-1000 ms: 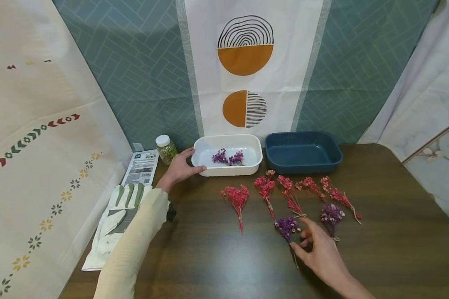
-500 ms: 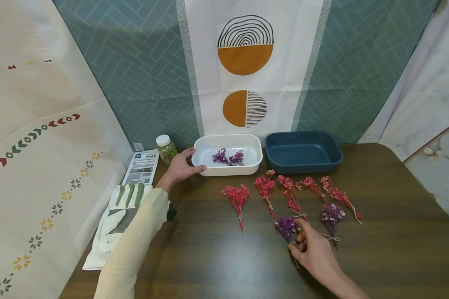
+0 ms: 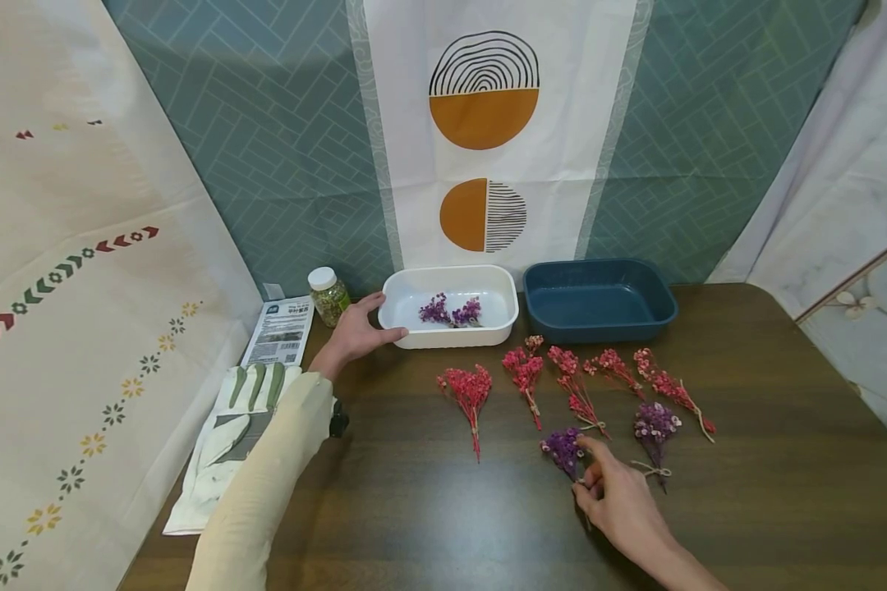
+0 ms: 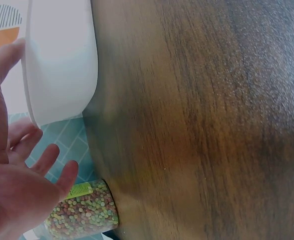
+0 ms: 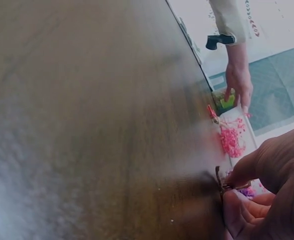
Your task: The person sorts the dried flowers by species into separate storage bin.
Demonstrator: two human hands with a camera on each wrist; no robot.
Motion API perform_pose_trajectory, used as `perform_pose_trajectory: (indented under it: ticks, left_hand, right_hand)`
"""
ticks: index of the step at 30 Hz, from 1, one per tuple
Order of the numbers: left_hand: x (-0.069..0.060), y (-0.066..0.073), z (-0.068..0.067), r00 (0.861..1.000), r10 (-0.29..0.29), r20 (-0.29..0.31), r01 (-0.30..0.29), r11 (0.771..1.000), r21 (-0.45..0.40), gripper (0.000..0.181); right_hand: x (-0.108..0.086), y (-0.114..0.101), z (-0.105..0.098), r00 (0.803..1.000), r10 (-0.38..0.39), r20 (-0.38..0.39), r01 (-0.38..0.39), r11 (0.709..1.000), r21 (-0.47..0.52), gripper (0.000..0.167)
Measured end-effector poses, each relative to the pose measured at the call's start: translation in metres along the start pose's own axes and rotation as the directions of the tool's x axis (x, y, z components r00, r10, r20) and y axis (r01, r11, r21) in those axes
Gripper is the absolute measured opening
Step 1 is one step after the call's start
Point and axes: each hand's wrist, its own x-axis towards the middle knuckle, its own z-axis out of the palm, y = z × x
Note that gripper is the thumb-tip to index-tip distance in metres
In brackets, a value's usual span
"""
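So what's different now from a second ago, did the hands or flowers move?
The right hand has edged left over the nearer purple bunch, uncovering more of the string on the other purple bunch. It now pinches the nearer bunch's stem; whether it already had hold earlier is unclear. The left hand stays on the white tray, and the blue tray and red bunches look unmoved.

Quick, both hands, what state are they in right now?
Left hand: open, touching one end of the white container.
Right hand: closed, pinching a purple flower bunch below its blooms.
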Motion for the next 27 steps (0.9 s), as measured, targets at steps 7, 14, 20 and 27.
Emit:
perform_pose_trajectory:
  ticks: [7, 14, 20, 27]
  left_hand:
    - [0.0, -0.001, 0.0, 1.0, 0.012, -0.004, -0.012, 1.0, 0.004, 0.09]
    - [0.0, -0.002, 0.001, 1.0, 0.006, -0.007, -0.006, 1.0, 0.001, 0.09]
    - [0.001, -0.002, 0.001, 1.0, 0.009, -0.008, -0.009, 1.0, -0.007, 0.089]
    - [0.001, -0.001, 0.002, 1.0, 0.013, -0.004, -0.013, 1.0, -0.008, 0.089]
  right_hand:
    - [-0.003, 0.001, -0.001, 0.997, -0.059, -0.053, 0.059, 0.998, -0.011, 0.062]
    - [-0.004, 0.001, -0.004, 0.991, -0.105, -0.086, 0.105, 0.994, -0.009, 0.065]
    - [0.0, -0.001, -0.007, 0.979, -0.163, -0.119, 0.163, 0.987, -0.006, 0.065]
    - [0.009, -0.003, -0.012, 0.949, -0.265, -0.173, 0.265, 0.964, -0.025, 0.067]
